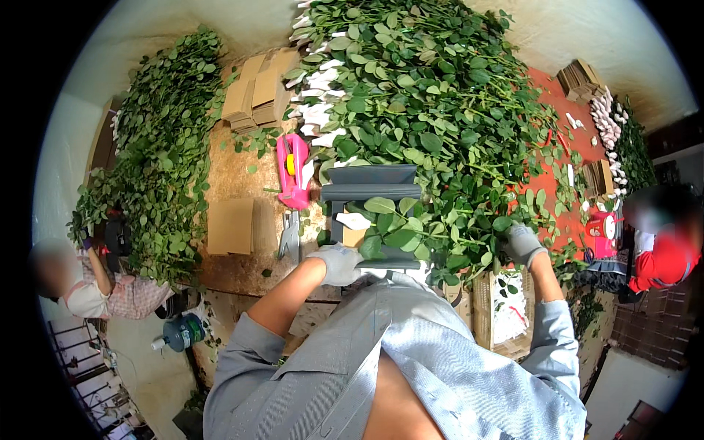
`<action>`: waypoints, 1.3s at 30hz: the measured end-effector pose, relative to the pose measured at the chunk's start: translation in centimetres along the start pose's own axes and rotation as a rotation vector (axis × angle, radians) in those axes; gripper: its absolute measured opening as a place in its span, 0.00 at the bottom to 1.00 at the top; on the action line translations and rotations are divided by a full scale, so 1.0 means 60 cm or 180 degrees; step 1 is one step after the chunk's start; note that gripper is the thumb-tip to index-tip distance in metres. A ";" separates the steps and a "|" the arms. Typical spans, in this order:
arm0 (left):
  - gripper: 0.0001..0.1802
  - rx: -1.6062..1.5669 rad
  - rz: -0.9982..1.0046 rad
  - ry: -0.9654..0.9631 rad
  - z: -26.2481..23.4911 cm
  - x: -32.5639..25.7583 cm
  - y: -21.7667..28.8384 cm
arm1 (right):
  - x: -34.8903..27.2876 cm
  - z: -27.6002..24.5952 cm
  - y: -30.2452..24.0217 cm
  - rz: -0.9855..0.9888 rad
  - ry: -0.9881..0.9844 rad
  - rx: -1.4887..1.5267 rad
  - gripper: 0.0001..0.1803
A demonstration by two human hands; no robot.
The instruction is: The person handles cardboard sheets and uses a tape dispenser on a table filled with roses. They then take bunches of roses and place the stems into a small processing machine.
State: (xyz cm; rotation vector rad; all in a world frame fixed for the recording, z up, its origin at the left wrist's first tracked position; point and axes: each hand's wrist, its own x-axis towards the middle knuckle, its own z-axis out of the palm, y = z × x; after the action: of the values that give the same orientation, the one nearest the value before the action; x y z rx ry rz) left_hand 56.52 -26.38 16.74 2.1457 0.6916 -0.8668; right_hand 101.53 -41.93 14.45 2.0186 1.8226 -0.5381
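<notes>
In front of me stands a dark grey padded trough (372, 192). Inside it lies a rose with a white-sleeved bud (353, 221), its leafy stem (411, 233) stretching to the right. My left hand (339, 264), in a grey glove, rests against the trough's near left corner; its fingertips are hidden. At the right end of the stems, my gloved right hand (523, 244) has its fingers curled in around the rose stems, partly covered by leaves. Beyond the trough lies a big heap of leafy roses (433, 95), their white-sleeved heads toward the left.
Left of the trough are a pink tape dispenser (293, 172), a grey stapler (290, 236) and cardboard sheets (230, 226). More cardboard (257, 89) is stacked behind. A wicker basket (482, 312) stands near my right arm. People work at both sides, beside further rose heaps (165, 147).
</notes>
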 end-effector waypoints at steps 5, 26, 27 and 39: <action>0.24 -0.0014 -0.0056 -0.0074 0.011 0.011 -0.008 | -0.001 -0.133 -0.163 -0.0328 0.1576 0.0188 0.16; 0.25 -0.0689 0.0627 0.0193 0.011 0.004 -0.041 | 0.191 -0.036 -0.477 -0.2352 0.0254 0.0665 0.19; 0.25 -0.0889 0.0868 0.0138 0.009 0.001 -0.058 | 0.186 -0.043 -0.479 -0.2376 0.0304 0.0686 0.19; 0.16 -0.0545 0.0146 0.1031 0.002 0.020 -0.115 | 0.181 -0.039 -0.474 -0.2398 -0.0175 0.0776 0.17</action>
State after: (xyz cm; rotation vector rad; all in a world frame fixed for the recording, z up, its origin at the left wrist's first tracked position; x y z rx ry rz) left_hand 52.52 -22.08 12.98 2.1564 0.8407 -0.4211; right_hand 74.30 -28.68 10.43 1.3544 2.5595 -1.0447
